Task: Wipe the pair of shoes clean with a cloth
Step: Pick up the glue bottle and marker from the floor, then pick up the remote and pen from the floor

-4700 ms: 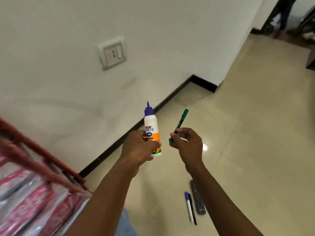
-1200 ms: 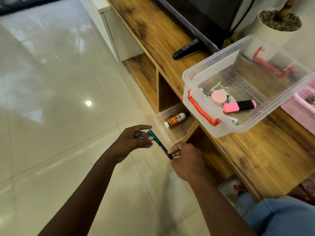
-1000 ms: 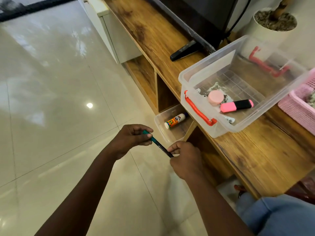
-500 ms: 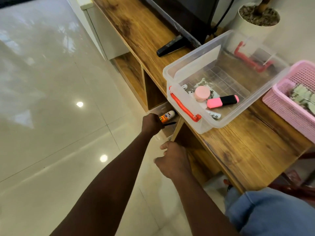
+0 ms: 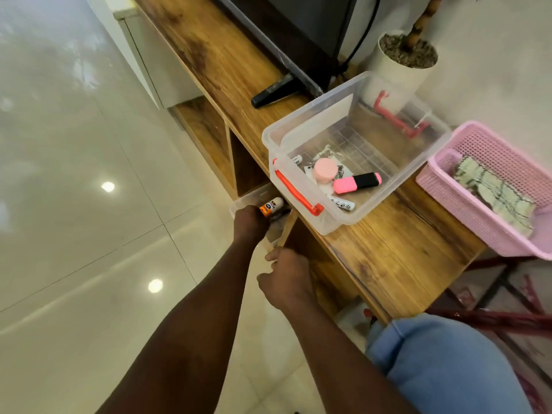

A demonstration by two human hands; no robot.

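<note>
Clear plastic marks the landmark: a storage box (image 5: pixel 310 115) with a red handle (image 5: pixel 295 192) sits on a wooden shelf (image 5: pixel 388 252). Its front corner overhangs the shelf edge, likely so its contents are easy to reach. Inside it lie a pink highlighter (image 5: pixel 357 183), a round pink pot (image 5: pixel 325 170) and some small bits.

Below the box's handle corner, a smaller clear tub (image 5: pixel 254 197) sticks out of the open cubby onto the tiled floor (image 5: pixel 89 234), pulled forward so that things can be dropped in. A glue bottle (image 5: pixel 270 206) lies on its side in it. The left hand (image 5: pixel 249 222) reaches down into this tub, right against the bottle. Its fingers are out of sight below the knuckles, so I cannot tell whether it grips anything. The right hand (image 5: pixel 288 282) hangs nearer the body, below the box and beside the shelf's upright. Its fingers are loosely curled and nothing shows in them, so it seems idle.

To the right of the box, a pink basket (image 5: pixel 466 210) holds something pale and patterned (image 5: pixel 493 189). It might be folded fabric, but that is unclear. Behind the box stands a white plant pot (image 5: pixel 397 73).

No shoes are in view, and no cloth I can be sure of. Judging by this, the wiping has not begun and the hands are busy tidying small items.
</note>
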